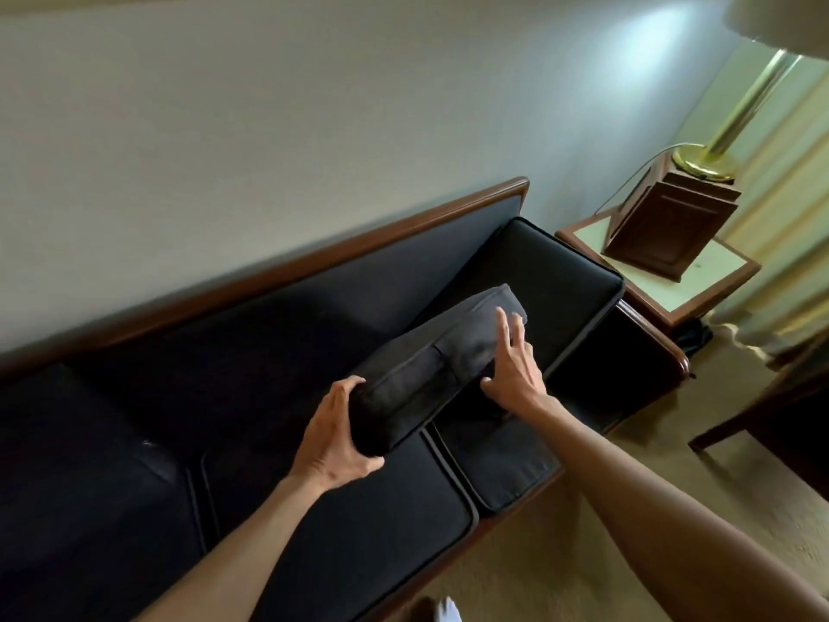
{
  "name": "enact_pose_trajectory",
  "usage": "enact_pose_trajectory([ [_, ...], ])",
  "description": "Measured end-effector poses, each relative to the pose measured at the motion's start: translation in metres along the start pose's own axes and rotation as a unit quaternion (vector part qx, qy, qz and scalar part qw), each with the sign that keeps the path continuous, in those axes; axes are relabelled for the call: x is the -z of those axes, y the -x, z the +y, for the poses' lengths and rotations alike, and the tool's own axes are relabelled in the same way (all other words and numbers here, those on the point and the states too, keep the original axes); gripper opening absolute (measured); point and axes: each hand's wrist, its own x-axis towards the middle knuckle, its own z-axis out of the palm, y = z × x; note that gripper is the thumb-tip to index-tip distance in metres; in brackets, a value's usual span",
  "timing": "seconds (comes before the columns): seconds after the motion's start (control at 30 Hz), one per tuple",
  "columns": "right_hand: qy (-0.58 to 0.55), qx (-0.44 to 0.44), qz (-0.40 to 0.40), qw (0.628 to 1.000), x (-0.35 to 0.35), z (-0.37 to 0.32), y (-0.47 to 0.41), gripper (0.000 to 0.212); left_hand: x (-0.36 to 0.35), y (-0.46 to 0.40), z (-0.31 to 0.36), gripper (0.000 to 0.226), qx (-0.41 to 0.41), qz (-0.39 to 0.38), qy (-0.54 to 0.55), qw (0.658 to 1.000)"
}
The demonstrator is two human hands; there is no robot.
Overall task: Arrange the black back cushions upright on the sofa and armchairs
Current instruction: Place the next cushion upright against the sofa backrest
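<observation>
Holding the back cushion (442, 359) tilted above the sofa (350, 523) seat w/ only the left hand (334, 435) clamped on its end; right hand (513, 365) splayed open, resting on top. One-sided grip, cushion could sag or flop flat, short of the sofa backrest.

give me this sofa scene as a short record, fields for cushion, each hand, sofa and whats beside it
cushion: black fabric back cushion, lifted and tilted over the seats, not yet upright
left hand: left hand in a closed grip on the cushion's near end
right hand: right hand open, fingers spread against the cushion's side
sofa: black sofa with brown wooden frame, along the wall
beside: wooden side table bearing a brass lamp
</observation>
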Motion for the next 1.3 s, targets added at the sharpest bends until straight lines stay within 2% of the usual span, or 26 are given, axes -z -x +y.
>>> enact_pose_trajectory([
  [0.07, 0.115, 0.104, -0.014, 0.988, 0.009, -0.008, -0.018, 0.123, 0.011, -0.006, -0.005, 0.101, 0.007, -0.008, 0.0, 1.0],
  [0.13, 0.201, 0.158, -0.034, 0.966, 0.015, -0.015, -0.046, 0.124, 0.022, -0.016, -0.007, 0.098, 0.012, -0.015, 0.011, 1.0],
  [0.23, 0.244, 0.185, -0.057, 0.95, 0.022, -0.022, -0.082, 0.123, 0.04, -0.034, -0.009, 0.095, 0.033, -0.021, 0.034, 0.999],
  [0.43, 0.264, 0.192, -0.042, 0.944, 0.031, -0.029, -0.126, 0.117, 0.075, -0.049, -0.028, 0.1, 0.091, -0.025, 0.026, 0.995],
  [0.5, 0.267, 0.209, -0.042, 0.94, 0.027, -0.036, -0.132, 0.113, 0.08, -0.046, -0.024, 0.109, 0.076, -0.032, -0.027, 0.996],
  [0.6, 0.308, 0.243, -0.024, 0.92, 0.025, -0.049, -0.14, 0.113, 0.064, -0.051, -0.002, 0.126, 0.038, 0.004, -0.208, 0.977],
  [0.7, 0.331, 0.278, -0.013, 0.902, 0.03, -0.06, -0.149, 0.112, 0.05, -0.075, 0.022, 0.119, 0.138, -0.011, -0.32, 0.937],
  [0.8, 0.302, 0.292, -0.02, 0.907, 0.028, -0.063, -0.152, 0.107, 0.063, -0.087, 0.021, 0.098, 0.179, 0.002, -0.299, 0.937],
  [0.93, 0.275, 0.304, -0.053, 0.91, 0.037, -0.084, -0.146, 0.089, 0.082, -0.081, 0.007, 0.091, 0.171, 0.038, -0.256, 0.951],
  [1.03, 0.285, 0.332, -0.05, 0.898, 0.057, -0.117, -0.137, 0.081, 0.11, -0.066, -0.01, 0.096, 0.16, 0.043, -0.207, 0.964],
  [1.13, 0.274, 0.37, -0.069, 0.885, 0.073, -0.16, -0.122, 0.082, 0.139, -0.046, -0.033, 0.111, 0.197, 0.001, -0.154, 0.968],
  [1.23, 0.256, 0.394, -0.093, 0.878, 0.067, -0.194, -0.095, 0.085, 0.144, -0.032, -0.04, 0.118, 0.227, -0.06, -0.178, 0.956],
  [1.3, 0.254, 0.406, -0.093, 0.873, 0.056, -0.204, -0.081, 0.087, 0.135, -0.033, -0.034, 0.119, 0.214, -0.053, -0.189, 0.957],
])
